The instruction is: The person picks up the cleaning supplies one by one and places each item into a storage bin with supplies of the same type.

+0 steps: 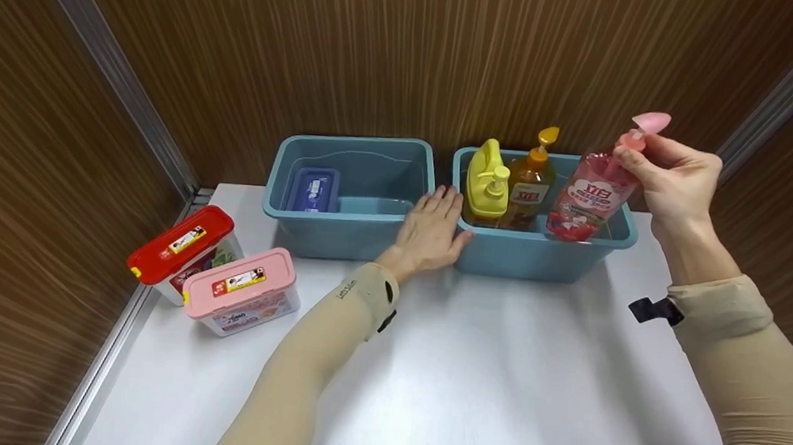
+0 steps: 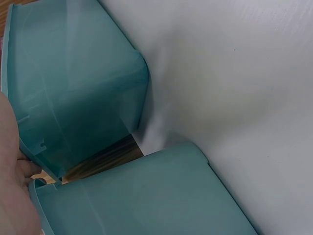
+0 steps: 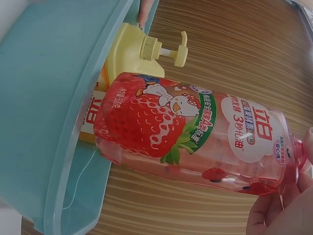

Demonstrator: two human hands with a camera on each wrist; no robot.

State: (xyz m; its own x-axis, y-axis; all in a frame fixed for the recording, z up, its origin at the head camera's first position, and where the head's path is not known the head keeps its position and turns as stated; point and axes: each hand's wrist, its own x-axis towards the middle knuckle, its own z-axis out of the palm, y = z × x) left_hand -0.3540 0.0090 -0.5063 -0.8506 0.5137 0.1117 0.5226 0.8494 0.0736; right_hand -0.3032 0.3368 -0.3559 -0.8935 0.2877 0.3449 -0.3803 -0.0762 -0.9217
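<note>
The right hand (image 1: 682, 176) pinches the neck of a pink pump bottle (image 1: 594, 194), which tilts over the right end of the right teal bin (image 1: 540, 257). In the right wrist view the pink bottle (image 3: 195, 132) shows a strawberry label, with fingers (image 3: 274, 210) at its neck. A yellow pump bottle (image 1: 488, 187) and an amber pump bottle (image 1: 528, 190) stand inside that bin. The left hand (image 1: 431, 232) rests with straight fingers across the adjoining rims of both bins; only part of the hand (image 2: 14, 171) shows in the left wrist view.
A left teal bin (image 1: 340, 236) holds a blue-purple box (image 1: 313, 190). On the white table (image 1: 454, 394), a red-lidded tub (image 1: 185, 246) and a pink-lidded tub (image 1: 242, 288) stand at the left. A wood-grain wall (image 1: 380, 54) rises behind the bins.
</note>
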